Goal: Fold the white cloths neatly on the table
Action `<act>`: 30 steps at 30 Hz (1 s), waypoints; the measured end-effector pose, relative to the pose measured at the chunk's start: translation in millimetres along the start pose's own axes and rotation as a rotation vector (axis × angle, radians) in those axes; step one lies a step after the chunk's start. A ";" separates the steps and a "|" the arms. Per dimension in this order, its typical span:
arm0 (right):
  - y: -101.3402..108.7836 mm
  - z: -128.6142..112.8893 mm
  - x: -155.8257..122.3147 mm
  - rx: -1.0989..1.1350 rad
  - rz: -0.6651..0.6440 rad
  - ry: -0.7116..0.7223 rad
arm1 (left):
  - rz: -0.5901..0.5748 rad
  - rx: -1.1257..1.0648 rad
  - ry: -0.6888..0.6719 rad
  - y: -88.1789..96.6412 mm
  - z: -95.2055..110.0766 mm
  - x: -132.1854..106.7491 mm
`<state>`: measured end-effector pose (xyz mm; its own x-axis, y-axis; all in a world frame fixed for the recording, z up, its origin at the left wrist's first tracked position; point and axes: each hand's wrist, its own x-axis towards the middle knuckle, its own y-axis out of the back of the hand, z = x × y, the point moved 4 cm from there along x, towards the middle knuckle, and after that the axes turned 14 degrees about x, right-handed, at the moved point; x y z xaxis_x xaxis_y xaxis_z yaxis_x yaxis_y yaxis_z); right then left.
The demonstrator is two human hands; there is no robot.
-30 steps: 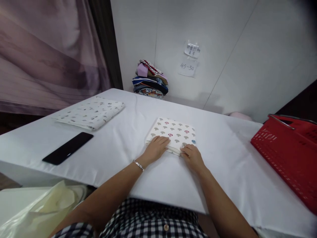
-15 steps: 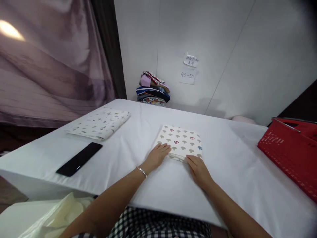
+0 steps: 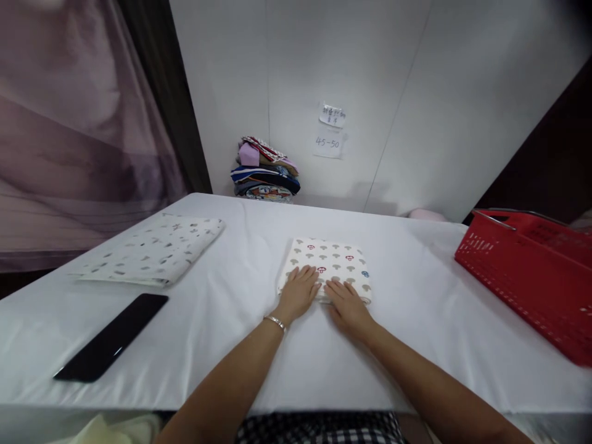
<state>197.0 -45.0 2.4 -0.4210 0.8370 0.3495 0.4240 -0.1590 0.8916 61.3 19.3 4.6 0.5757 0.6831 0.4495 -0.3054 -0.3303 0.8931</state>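
A small folded cloth (image 3: 333,258), white with grey and red mushroom prints, lies in the middle of the white table (image 3: 416,320). My left hand (image 3: 298,293) rests flat on its near left part, fingers stretched out. A thin bracelet circles that wrist. My right hand (image 3: 346,303) lies flat beside it on the cloth's near edge, fingers extended. Both hands are side by side and nearly touching, pressing down on the cloth.
A second folded patterned cloth (image 3: 152,250) lies at the left. A black phone (image 3: 111,337) sits near the front left edge. A red basket (image 3: 531,271) stands at the right. A stack of folded clothes (image 3: 266,169) rests against the back wall below paper notes (image 3: 329,131).
Both hands slid further onto the mushroom cloth and closer together. The view shifted right and down, so the phone and left cloth now appear farther left.
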 end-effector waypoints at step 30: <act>25.1 147.3 4.3 0.783 0.472 -0.853 | 0.011 -0.146 0.021 -0.8 -7.3 -3.5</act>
<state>323.9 31.7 -16.1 0.4314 0.9017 0.0292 0.8777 -0.4270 0.2176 53.9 21.9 2.2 0.5559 0.6939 0.4577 -0.4196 -0.2411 0.8751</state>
